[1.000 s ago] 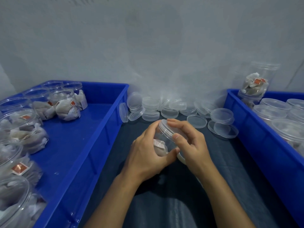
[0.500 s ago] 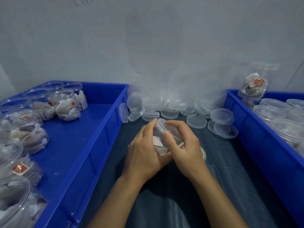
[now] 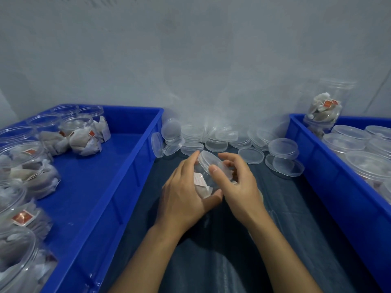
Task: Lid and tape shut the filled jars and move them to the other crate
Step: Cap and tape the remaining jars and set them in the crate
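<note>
Clear plastic jar (image 3: 208, 178) with tea bags sat tilted between both hands over the dark bench (image 3: 296, 208), between the crates. Left hand (image 3: 184, 193) wrapped round the jar body. Right hand (image 3: 237, 182) curled at the lid (image 3: 209, 160), thumb on its rim; lid was on the mouth. Left blue crate (image 3: 118, 187) held open filled jars (image 3: 82, 136). Right blue crate (image 3: 330, 187) held lidded jars (image 3: 347, 142). Loose lids (image 3: 222, 138) lay piled at the wall.
</note>
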{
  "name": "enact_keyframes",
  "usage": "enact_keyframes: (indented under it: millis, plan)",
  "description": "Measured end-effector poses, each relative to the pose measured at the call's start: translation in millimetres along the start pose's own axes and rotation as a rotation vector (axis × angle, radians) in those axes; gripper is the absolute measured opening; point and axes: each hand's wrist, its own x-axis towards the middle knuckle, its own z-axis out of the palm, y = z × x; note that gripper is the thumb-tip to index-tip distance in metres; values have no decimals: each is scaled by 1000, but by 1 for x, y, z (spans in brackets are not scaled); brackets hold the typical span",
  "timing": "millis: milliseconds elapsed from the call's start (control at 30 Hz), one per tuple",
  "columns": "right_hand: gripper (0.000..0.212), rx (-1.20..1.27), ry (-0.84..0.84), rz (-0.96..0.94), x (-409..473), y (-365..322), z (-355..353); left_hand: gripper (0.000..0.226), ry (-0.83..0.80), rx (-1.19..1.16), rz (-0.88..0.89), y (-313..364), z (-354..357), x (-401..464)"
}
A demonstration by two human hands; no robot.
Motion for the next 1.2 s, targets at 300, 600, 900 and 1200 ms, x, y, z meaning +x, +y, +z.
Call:
enact_keyframes:
  millis: [300,600,900,1200]
  plan:
    - [46,182,-38,-36,-3,-9,7,98,1,-36,9,-1,2,1]
    - [66,251,-81,-10,-1,-6,0,87,-42,-255,-42,-5,6,1]
    - [62,199,-18,-20,-4,-6,14,82,-33,-384,-64,-4,12,-1]
    - [63,52,85,-84,-10,-11,26,86,35,-307,-77,0,14,-1]
